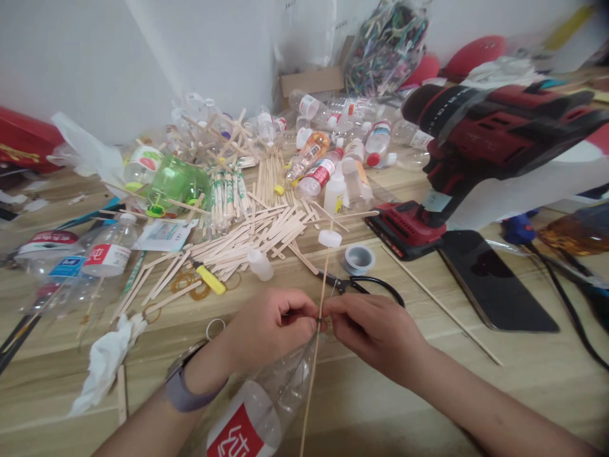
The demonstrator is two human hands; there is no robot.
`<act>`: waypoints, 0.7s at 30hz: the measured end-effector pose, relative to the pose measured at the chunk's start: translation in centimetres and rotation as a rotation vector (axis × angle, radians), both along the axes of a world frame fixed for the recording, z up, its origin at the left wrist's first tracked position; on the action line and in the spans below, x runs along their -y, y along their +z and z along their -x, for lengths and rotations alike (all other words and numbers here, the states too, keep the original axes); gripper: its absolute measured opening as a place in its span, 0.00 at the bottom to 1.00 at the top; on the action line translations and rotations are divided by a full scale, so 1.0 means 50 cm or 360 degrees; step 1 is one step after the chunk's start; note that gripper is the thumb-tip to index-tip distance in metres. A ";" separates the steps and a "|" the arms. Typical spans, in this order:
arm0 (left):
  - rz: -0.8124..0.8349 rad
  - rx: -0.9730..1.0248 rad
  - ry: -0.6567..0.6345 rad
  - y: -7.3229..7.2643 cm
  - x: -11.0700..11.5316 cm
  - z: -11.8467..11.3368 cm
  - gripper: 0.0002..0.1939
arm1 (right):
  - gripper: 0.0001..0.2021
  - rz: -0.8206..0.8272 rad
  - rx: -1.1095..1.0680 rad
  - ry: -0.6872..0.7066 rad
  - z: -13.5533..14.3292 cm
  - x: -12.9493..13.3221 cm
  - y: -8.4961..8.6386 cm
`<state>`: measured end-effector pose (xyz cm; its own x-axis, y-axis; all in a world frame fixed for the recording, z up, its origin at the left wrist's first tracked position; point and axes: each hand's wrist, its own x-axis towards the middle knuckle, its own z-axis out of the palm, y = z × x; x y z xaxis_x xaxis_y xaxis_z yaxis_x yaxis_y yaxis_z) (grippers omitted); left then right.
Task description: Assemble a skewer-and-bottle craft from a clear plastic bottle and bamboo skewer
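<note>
A clear plastic bottle (285, 400) with a red and white label lies tilted below my hands, and a thin bamboo skewer (311, 374) runs upright along its neck end. My left hand (271, 327) is closed, thumb and finger pinching at the skewer beside a small dark band around it. From the other side my right hand (371, 333) pinches close to the same spot; what its fingertips hold is hidden. A white bottle cap (330, 238) shows by the skewer's upper part; I cannot tell whether they are joined. Black-handled scissors (366, 284) lie just beyond my right hand.
A red and black cordless drill (485, 139) stands at right, near a dark phone (499, 279) and another skewer (442, 304). Flat wooden sticks (257, 238) are heaped mid-table, with plastic bottles (318, 174) behind. A grey tape roll (359, 259) sits near the scissors.
</note>
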<state>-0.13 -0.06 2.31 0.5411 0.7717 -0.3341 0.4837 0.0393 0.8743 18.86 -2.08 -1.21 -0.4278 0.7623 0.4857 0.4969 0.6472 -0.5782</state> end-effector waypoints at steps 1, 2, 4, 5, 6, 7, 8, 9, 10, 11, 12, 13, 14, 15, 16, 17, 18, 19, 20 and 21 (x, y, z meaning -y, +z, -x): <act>0.0002 -0.0002 -0.0005 -0.002 0.000 0.002 0.07 | 0.12 0.0008 0.0000 0.0001 -0.001 0.000 0.000; 0.0001 -0.0006 -0.0010 -0.003 0.000 0.003 0.07 | 0.11 0.0020 0.0003 -0.0001 -0.001 0.000 0.000; -0.0028 -0.0012 -0.0023 -0.004 -0.002 0.005 0.07 | 0.11 0.0058 0.0002 -0.0026 -0.002 -0.001 0.000; -0.0065 -0.0013 -0.0030 -0.004 -0.003 0.005 0.07 | 0.11 0.0089 0.0002 -0.0051 -0.003 -0.001 0.001; -0.0118 -0.0011 -0.0031 -0.003 -0.004 0.004 0.08 | 0.11 0.0123 -0.0004 -0.0086 -0.003 -0.001 0.002; -0.0176 -0.0009 -0.0027 -0.002 -0.005 0.004 0.08 | 0.11 0.0159 -0.0012 -0.0123 -0.002 -0.001 0.004; -0.0230 -0.0006 -0.0016 -0.001 -0.006 0.003 0.08 | 0.11 0.0192 -0.0025 -0.0159 -0.002 0.000 0.005; -0.0271 -0.0001 0.0003 -0.001 -0.006 0.003 0.08 | 0.12 0.0224 -0.0042 -0.0188 -0.001 0.000 0.007; -0.0292 0.0007 0.0030 -0.002 -0.006 0.003 0.08 | 0.11 0.0262 -0.0066 -0.0214 0.000 0.001 0.009; -0.0298 0.0018 0.0059 -0.005 -0.005 0.003 0.09 | 0.11 0.0316 -0.0095 -0.0233 0.001 0.002 0.010; -0.0295 0.0031 0.0087 -0.008 -0.004 0.003 0.10 | 0.10 0.0385 -0.0135 -0.0245 0.002 0.003 0.010; -0.0294 0.0044 0.0117 -0.012 -0.002 0.003 0.11 | 0.10 0.0474 -0.0190 -0.0257 0.003 0.003 0.011; -0.0297 0.0061 0.0148 -0.017 -0.001 0.004 0.11 | 0.09 0.0583 -0.0258 -0.0265 0.005 0.003 0.011; -0.0301 0.0079 0.0180 -0.023 0.001 0.004 0.12 | 0.08 0.0713 -0.0337 -0.0265 0.006 0.003 0.011; -0.0303 0.0098 0.0213 -0.028 0.003 0.003 0.12 | 0.08 0.0855 -0.0427 -0.0255 0.007 0.002 0.011; -0.0302 0.0122 0.0246 -0.032 0.005 0.002 0.12 | 0.07 0.0995 -0.0522 -0.0234 0.009 0.001 0.011; -0.0297 0.0150 0.0278 -0.036 0.007 0.000 0.12 | 0.07 0.1126 -0.0617 -0.0205 0.010 -0.001 0.011; -0.0287 0.0180 0.0304 -0.038 0.009 -0.001 0.12 | 0.08 0.1243 -0.0703 -0.0167 0.010 -0.003 0.012; -0.0275 0.0208 0.0325 -0.039 0.010 -0.004 0.12 | 0.08 0.1341 -0.0776 -0.0129 0.011 -0.005 0.013; -0.0266 0.0233 0.0344 -0.040 0.012 -0.006 0.12 | 0.09 0.1413 -0.0836 -0.0100 0.011 -0.006 0.015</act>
